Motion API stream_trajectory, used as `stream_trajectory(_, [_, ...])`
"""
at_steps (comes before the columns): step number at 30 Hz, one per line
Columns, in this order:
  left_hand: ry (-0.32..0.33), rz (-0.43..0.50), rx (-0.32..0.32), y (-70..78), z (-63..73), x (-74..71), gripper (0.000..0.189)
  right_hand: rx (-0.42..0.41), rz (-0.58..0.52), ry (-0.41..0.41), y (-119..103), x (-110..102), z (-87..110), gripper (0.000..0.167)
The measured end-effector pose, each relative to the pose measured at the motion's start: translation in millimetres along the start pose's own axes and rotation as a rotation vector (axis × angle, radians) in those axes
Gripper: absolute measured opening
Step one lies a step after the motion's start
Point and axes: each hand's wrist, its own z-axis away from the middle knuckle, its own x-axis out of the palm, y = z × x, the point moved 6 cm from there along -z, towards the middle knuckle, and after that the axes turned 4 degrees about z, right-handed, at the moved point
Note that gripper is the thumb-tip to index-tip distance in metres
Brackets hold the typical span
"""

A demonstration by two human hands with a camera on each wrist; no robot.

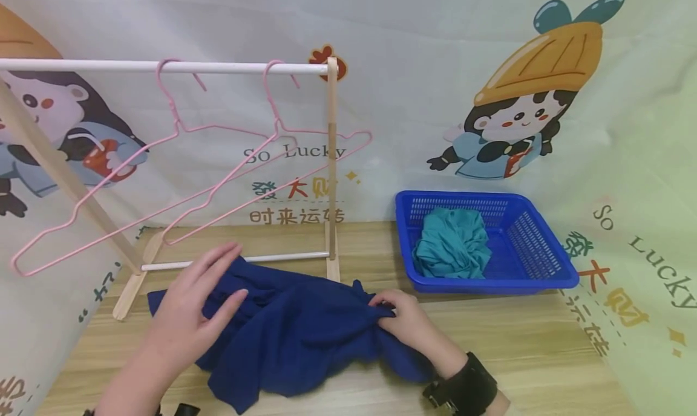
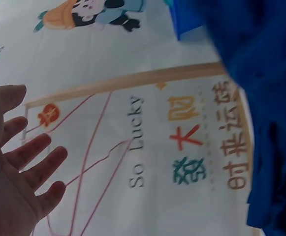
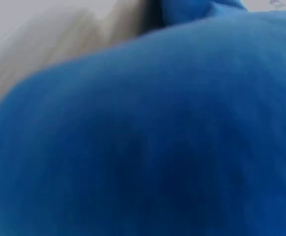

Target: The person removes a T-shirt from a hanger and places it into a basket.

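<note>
A crumpled dark blue cloth garment (image 1: 294, 331) lies over the wooden table in front of the rack. My right hand (image 1: 405, 319) pinches its right end between thumb and fingers. Blue fabric (image 3: 147, 137) fills most of the right wrist view and hides that hand there. Over the garment's left part, my left hand (image 1: 187, 310) is raised with fingers extended and apart. In the left wrist view the left hand (image 2: 19, 167) shows spread fingers and nothing in them, with the blue garment (image 2: 275, 113) off to the right.
Two pink hangers (image 1: 218, 189) hang from the white bar (image 1: 245, 68) of a wooden rack behind the garment. A blue plastic basket (image 1: 490, 284) stands at the right with a teal cloth (image 1: 454, 243) inside. Printed fabric (image 1: 392, 101) covers the walls around the table (image 1: 523, 337).
</note>
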Motion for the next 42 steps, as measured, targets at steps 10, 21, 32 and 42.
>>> stream_trajectory(10, [-0.288,0.0,-0.112,-6.0,26.8,50.9,0.069,0.079,-0.421,0.112,-22,-56,-1.7,0.026])
stream_trajectory(21, [-0.344,0.019,-0.184,-11.5,39.1,69.7,0.072,-0.049,-0.589,0.32,-85,-164,-4.2,0.039])
stream_trajectory(32, [-0.408,0.022,-0.218,-9.8,47.4,81.7,0.07,-0.322,-0.701,0.738,-148,-271,-9.8,0.02])
stream_trajectory(42, [-0.423,0.008,-0.219,-9.5,48.3,87.4,0.069,-0.353,-0.659,1.082,-168,-345,-14.6,0.009])
